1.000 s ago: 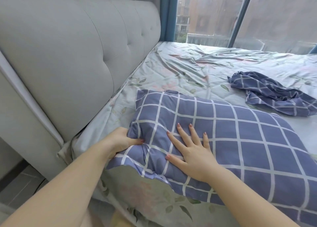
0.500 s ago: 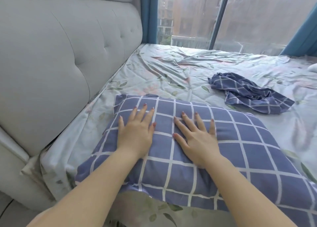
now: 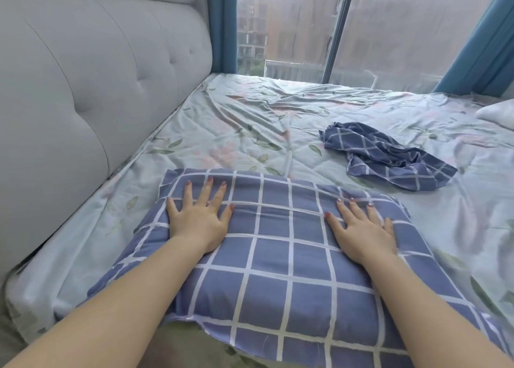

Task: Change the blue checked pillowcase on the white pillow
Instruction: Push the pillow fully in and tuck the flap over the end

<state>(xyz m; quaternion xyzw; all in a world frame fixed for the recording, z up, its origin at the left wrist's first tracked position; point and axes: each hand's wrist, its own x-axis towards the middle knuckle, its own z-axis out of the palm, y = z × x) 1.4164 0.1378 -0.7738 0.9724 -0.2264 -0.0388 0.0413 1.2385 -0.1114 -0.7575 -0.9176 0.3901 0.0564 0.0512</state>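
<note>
My left hand point(image 3: 199, 223) lies flat on the blue checked pillowcase point(image 3: 278, 278), fingers spread wide and straight, palm down, gripping nothing; my right hand point(image 3: 361, 230) lies flat on the same cloth in the same way, fingers spread and pointing toward twelve o'clock, thumb out toward nine; the two hands are well apart, the left near the case's ten o'clock corner and the right near its two o'clock corner, with bare checked cloth between them; the case is plump and full, and the pillow inside it is hidden by the cloth; it lies on the bed at six o'clock in my view, its near edge hanging just over the edge of the mattress, its far edge toward twelve; both my forearms reach in from five and seven o'clock and cross over the case; the bed sheet point(image 3: 250, 122) under it is pale with leaves and faint flowers, and wrinkled toward twelve; at about two o'clock from the case, apart from it, a second blue checked cloth point(image 3: 386, 156) lies crumpled in a heap on the sheet; at three o'clock, at the edge of my view, a white soft thing point(image 3: 498, 114) shows only in part; the grey tufted headboard point(image 3: 97, 89) runs along nine to eleven o'clock beside the mattress; at twelve stands a large window point(image 3: 389, 28) with blue curtains point(image 3: 222, 25) at its sides.
</note>
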